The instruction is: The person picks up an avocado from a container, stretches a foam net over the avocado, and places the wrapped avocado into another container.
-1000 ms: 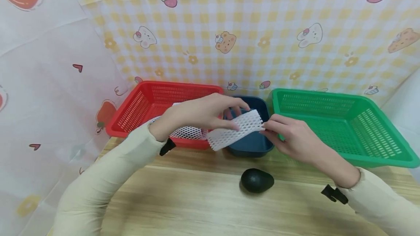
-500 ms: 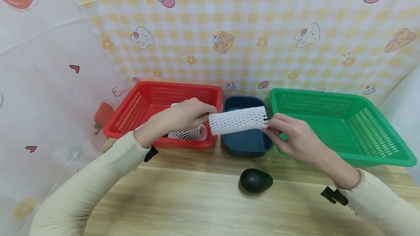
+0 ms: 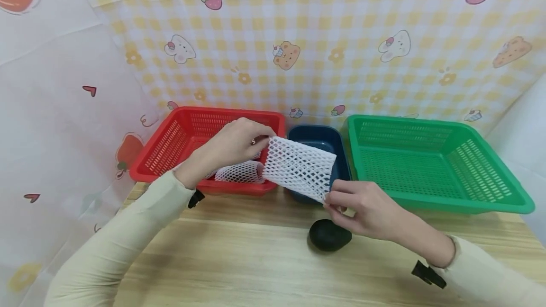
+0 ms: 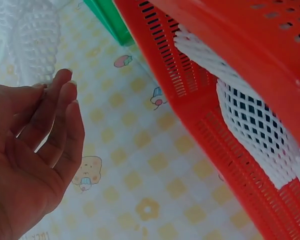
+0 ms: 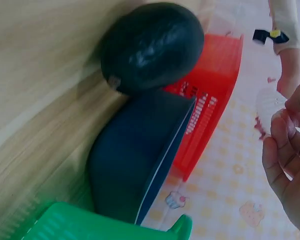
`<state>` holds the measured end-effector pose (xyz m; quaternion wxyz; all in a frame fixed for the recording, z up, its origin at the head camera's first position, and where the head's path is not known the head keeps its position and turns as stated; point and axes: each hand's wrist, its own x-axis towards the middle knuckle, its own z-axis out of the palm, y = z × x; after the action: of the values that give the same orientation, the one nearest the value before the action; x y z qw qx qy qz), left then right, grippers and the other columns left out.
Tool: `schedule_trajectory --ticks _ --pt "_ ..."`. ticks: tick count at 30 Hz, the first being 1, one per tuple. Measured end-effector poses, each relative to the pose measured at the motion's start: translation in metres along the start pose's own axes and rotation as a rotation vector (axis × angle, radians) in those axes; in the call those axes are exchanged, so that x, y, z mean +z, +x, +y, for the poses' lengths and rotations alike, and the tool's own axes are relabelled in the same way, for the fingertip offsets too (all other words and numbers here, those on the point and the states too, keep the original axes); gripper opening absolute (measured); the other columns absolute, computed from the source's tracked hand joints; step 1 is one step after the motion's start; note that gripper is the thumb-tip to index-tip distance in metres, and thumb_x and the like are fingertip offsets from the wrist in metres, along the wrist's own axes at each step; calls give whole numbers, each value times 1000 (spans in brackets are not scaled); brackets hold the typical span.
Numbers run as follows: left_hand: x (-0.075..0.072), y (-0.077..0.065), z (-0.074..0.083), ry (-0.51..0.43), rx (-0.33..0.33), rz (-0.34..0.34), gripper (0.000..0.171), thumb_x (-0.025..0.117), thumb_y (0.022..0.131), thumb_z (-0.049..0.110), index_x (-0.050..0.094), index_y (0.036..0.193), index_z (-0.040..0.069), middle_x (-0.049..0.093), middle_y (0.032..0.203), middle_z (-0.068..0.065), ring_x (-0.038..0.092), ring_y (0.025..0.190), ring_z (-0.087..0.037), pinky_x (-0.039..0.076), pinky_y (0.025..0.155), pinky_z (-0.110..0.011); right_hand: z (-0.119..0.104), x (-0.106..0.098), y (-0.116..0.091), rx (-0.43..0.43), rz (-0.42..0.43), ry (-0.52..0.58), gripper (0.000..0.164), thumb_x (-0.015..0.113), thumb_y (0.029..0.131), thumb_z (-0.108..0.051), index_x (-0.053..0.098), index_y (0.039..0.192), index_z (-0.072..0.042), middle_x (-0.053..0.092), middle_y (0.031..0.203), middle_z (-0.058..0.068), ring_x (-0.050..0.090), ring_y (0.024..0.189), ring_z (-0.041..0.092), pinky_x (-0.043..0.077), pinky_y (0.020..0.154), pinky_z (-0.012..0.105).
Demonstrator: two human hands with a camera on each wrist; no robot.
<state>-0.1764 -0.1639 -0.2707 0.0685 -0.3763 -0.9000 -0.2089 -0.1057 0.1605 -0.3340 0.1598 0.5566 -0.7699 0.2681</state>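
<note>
A white foam fruit net sleeve [image 3: 300, 165] is stretched flat between both hands, above the dark blue bin [image 3: 315, 131]. My left hand [image 3: 239, 143] pinches its upper left corner between thumb and fingers. At its lower right corner, my right hand [image 3: 362, 210] pinches the mesh. Just below the right hand, a dark avocado [image 3: 328, 236] lies on the wooden table; it looms large in the right wrist view. The left wrist view shows the left fingertips [image 4: 65, 75] closed on the mesh edge.
At the left, a red basket [image 3: 273, 120] contains several white net sleeves [image 3: 239, 173], with dark shapes showing through the mesh. A green basket [image 3: 426, 167] stands at the right. The wooden table [image 3: 239, 264] runs along the front, and a patterned cloth [image 3: 332, 27] hangs behind.
The left hand has moved from across the sleeve to its left end. The right hand has dropped toward the avocado, and the sleeve now tilts and is spread wider.
</note>
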Motion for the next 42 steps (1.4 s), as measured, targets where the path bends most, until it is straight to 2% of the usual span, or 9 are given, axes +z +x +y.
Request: schedule_trajectory --ticks 5,8,11,15,18,24,27,35,42 --pt "5 -3 5 24 -22 -6 25 80 89 17 77 113 12 73 97 1 59 67 -12 50 54 -25 -4 -1 1 2 15 -39 24 54 105 -32 68 90 -18 56 83 -10 51 61 3 40 54 9" --pt "7 -6 8 33 -28 -13 27 81 87 18 77 113 13 73 97 1 59 64 -11 49 51 -24 -1 -4 0 79 38 -70 31 51 106 -40 67 90 -18 56 83 -12 53 64 0 43 54 12" --pt "10 -9 7 34 -18 -6 29 82 86 19 77 114 12 74 99 0 61 67 -10 51 55 -22 2 -9 -3 199 24 -106 35 50 104 -48 65 95 -18 57 83 -14 56 68 -1 48 55 17" --pt "11 -12 5 35 -4 3 29 83 86 20 77 113 12 74 100 0 62 72 -11 53 61 -23 1 -11 -7 373 -131 -128 27 67 97 -47 66 99 -20 59 85 -17 57 72 1 50 58 22" --pt "10 -13 4 32 -13 6 29 82 86 19 77 113 12 74 101 -1 63 74 -13 55 63 -24 -1 -9 -10 428 -270 -114 24 77 92 -40 69 100 -19 59 87 -16 58 74 2 52 60 24" --pt "12 -16 2 47 -30 -7 32 83 85 19 77 116 12 74 104 -1 63 76 -15 55 62 -25 -7 -4 -15 414 -519 -30 60 72 89 -56 68 124 -8 62 108 -2 60 90 12 55 71 30" --pt "13 -18 2 62 -32 -14 33 83 86 20 77 117 13 74 106 -2 64 79 -14 55 61 -26 -8 0 -15 435 -615 13 73 74 84 -61 63 134 -10 61 119 2 60 99 16 56 80 36" --pt "18 -20 4 43 -13 -48 33 82 87 22 76 119 13 73 109 -2 69 92 -19 57 82 -34 -9 12 -17 539 -738 71 83 86 77 -54 55 144 -16 58 134 15 59 114 32 53 90 51" --pt "22 -20 4 53 42 -40 32 83 86 22 77 117 14 74 108 0 67 91 -15 55 84 -32 -7 21 -19 516 -739 34 74 87 81 -37 55 144 -15 59 131 13 61 112 30 53 89 49"
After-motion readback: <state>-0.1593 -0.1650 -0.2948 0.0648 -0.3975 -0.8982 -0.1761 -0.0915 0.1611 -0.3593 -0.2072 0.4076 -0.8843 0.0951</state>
